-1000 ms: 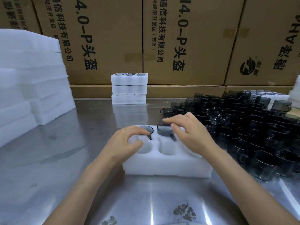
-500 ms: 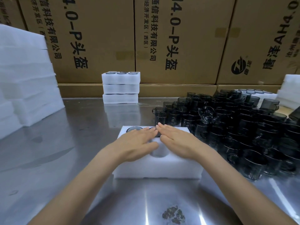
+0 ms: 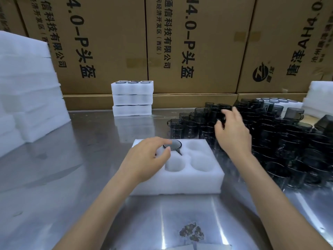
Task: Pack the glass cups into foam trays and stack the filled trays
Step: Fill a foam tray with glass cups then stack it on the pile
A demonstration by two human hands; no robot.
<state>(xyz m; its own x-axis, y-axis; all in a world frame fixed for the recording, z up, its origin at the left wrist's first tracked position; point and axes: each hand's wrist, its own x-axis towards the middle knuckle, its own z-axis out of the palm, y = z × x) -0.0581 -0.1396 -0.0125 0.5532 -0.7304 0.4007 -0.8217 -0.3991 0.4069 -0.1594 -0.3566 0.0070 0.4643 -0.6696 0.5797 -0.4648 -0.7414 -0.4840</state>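
Head view: right hand [image 3: 232,134] now reaches cups [image 3: 288,141].

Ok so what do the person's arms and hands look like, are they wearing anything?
Both forearms are bare, with no sleeves in view. The left hand and right hand wear no gloves, and no rings, watch or wristbands show.

White foam tray [image 3: 180,184], smoky-grey cups [image 3: 281,141], brown boxes [image 3: 194,42] w/ blk print

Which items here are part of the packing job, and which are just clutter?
In the job: foam tray, seated cup, loose glass cups, filled tray stack, empty foam stack, left hand, right hand.

Just there: cardboard boxes, steel table.
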